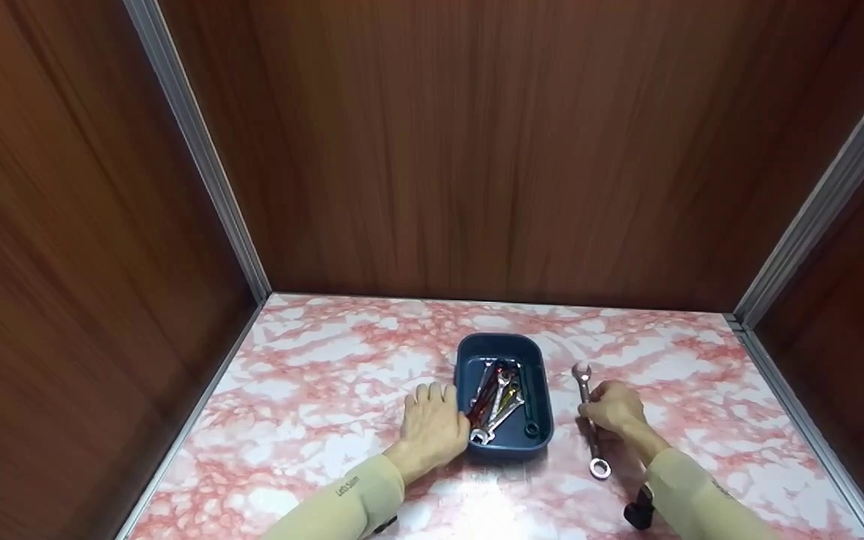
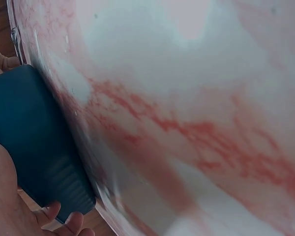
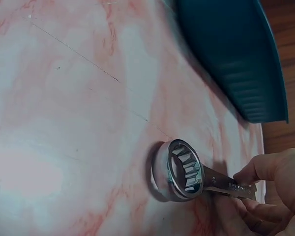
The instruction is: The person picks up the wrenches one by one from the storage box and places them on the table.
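Note:
My right hand [image 1: 616, 409] pinches a silver combination wrench [image 1: 595, 442] by its shank, to the right of a dark blue tub [image 1: 503, 451]. The wrench's open end points away from me; its ring end [image 3: 184, 169] faces the near side, close over the tabletop. On the other side, my left hand [image 1: 432, 427] rests against the tub's near left corner, thumb at the rim and fingers extended along the outside. Inside the tub lie several wrenches: silver ones [image 1: 505, 412], a red one [image 1: 483, 397], a yellow one and a dark green one [image 1: 529, 405] along the right wall.
The tabletop [image 1: 327, 375] has a red and white marbled pattern. Brown wood-grain panels [image 1: 477, 150] stand at the back and both sides, with metal corner posts [image 1: 203, 146]. A small black object [image 1: 638, 511] shows by the right sleeve.

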`<state>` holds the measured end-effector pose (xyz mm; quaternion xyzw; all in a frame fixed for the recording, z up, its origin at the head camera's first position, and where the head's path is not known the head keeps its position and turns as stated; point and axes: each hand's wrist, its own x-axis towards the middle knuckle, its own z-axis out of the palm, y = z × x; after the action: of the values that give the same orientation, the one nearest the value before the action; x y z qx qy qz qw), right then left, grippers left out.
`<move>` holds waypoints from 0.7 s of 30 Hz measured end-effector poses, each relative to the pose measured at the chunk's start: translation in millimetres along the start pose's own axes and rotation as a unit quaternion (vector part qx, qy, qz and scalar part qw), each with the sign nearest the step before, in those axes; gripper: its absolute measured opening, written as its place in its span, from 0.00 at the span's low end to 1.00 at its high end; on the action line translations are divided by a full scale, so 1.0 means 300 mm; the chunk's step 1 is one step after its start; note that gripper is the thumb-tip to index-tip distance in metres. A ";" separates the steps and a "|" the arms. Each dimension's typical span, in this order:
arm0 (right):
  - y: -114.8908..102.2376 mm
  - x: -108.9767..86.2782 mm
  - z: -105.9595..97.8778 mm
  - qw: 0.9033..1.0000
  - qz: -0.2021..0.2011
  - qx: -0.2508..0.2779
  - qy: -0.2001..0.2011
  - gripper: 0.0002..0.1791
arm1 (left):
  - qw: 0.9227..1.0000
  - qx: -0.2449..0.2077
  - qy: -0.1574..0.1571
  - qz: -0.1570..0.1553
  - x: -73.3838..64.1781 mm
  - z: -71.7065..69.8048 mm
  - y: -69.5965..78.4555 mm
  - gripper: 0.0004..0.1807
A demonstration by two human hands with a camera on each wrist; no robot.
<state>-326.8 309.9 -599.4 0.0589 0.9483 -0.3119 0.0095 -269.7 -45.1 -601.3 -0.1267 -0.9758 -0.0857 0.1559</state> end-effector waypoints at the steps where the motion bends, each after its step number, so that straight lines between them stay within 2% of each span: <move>1: -0.002 -0.001 -0.001 1.000 0.000 0.001 0.000 0.16 | 1.000 0.001 -0.001 0.000 0.002 0.001 0.000 0.16; 10: -0.051 -0.038 -0.025 1.000 0.011 -0.006 -0.010 0.18 | 1.000 0.002 -0.002 0.002 0.005 0.002 -0.001 0.16; 21: -0.042 -0.032 -0.032 1.000 0.008 -0.014 -0.017 0.14 | 1.000 -0.002 -0.002 0.002 -0.002 0.000 -0.001 0.15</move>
<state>-318.7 304.4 -583.7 0.0609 0.9517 -0.2994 0.0293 -269.3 -45.4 -601.5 -0.1290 -0.9758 -0.0872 0.1534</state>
